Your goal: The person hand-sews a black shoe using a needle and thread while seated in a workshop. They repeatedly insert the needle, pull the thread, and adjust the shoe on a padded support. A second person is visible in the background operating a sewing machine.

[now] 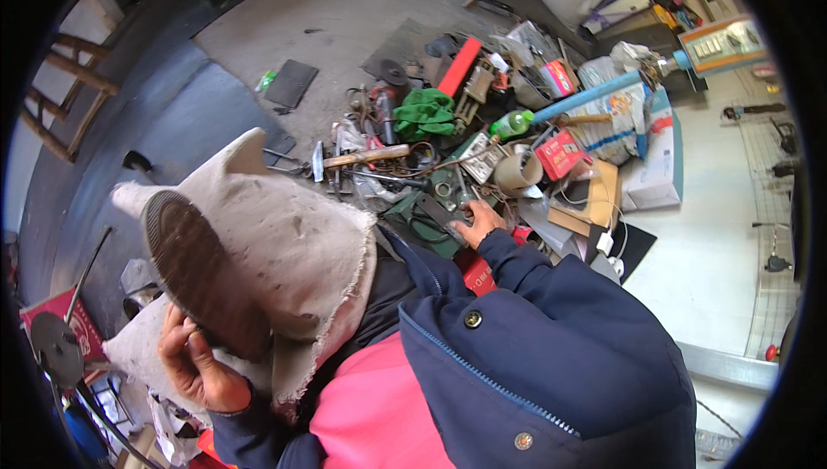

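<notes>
My left hand (202, 366) grips the edge of a dark brown shoe (202, 271), its ridged sole turned up toward me. The shoe rests against a thick, pale, frayed cloth (284, 245) draped over my lap. To the right, my right hand (479, 224) reaches down into a heap of tools, its fingers bent together beside a flat dark metal piece (438, 211). What those fingers pinch, if anything, is too small to tell. A wooden-handled hammer (366, 156) lies left of that hand, and a cream-coloured tape roll (517, 173) sits just beyond it.
Around the heap lie a green cloth (424, 113), a green bottle (513, 124), a red box (562, 155), a blue tube (590, 97) and a wooden frame (590, 198) with a white cable. A wooden stool (77, 86) stands far left. A round metal disc (57, 350) is near lower left.
</notes>
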Tool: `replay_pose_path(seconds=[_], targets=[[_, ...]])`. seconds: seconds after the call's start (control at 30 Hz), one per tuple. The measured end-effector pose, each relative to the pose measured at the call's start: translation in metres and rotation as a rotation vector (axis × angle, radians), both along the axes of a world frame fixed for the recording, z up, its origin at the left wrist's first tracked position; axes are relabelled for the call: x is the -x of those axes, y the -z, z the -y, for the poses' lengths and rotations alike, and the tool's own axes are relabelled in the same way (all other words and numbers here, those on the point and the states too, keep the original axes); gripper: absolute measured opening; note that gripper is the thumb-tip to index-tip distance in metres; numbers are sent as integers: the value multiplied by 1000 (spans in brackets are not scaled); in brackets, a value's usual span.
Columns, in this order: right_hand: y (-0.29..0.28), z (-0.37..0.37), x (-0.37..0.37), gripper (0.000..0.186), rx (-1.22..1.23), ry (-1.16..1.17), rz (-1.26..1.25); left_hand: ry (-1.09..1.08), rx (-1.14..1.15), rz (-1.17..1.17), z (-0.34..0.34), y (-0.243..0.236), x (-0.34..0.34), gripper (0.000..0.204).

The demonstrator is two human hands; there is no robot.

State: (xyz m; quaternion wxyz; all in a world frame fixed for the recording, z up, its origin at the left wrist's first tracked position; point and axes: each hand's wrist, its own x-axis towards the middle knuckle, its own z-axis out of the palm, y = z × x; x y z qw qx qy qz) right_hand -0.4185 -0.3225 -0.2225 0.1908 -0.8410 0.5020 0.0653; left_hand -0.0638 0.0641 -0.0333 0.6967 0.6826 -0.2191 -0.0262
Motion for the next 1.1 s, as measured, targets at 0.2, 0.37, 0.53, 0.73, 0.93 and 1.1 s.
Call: replay_pose_path(seconds=[0.2, 0.37, 0.53, 0.73, 0.93, 1.1], targets=[[25, -1, -13, 67, 7, -162, -92, -39, 8, -67, -5, -6, -1, 8], [22, 16, -9, 39, -19, -186, -109, -22, 153, -257, -1, -17, -11, 5], [-30, 36, -43, 26, -512, -88, -10, -62, 412, -496, 11, -23, -18, 6], [-140, 2, -169, 31, -1239, -75, 838, -58, 348, -407, 25, -20, -13, 7], [-229, -106, -289, 55, -1326, -333, 962, -48, 353, -391, 25, -20, -9, 6], [-260, -166, -337, 45, -1093, -481, 1127, -64, 352, -357, 23, -19, -7, 5]])
